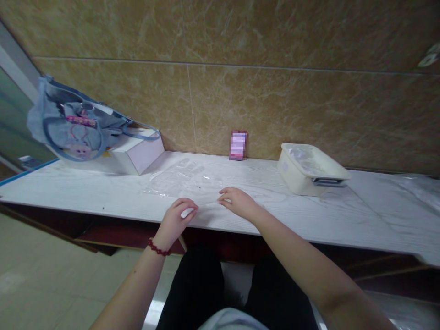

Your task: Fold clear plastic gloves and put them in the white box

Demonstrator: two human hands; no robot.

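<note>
A blue denim handbag [115,127] is seen at left, rested on a white box [148,153]. At center, a phone [238,145] with a pixelated screen is propped upright against a brown marbled wall [147,91].

The desk [113,195] had a pale, wood-grained surface, under thin, glossy clear plastic [178,178]. The wall [213,101] looked like polished, veined stone; the bag [68,119] was denim-like cloth, the bin [297,176] smooth plastic.
</note>
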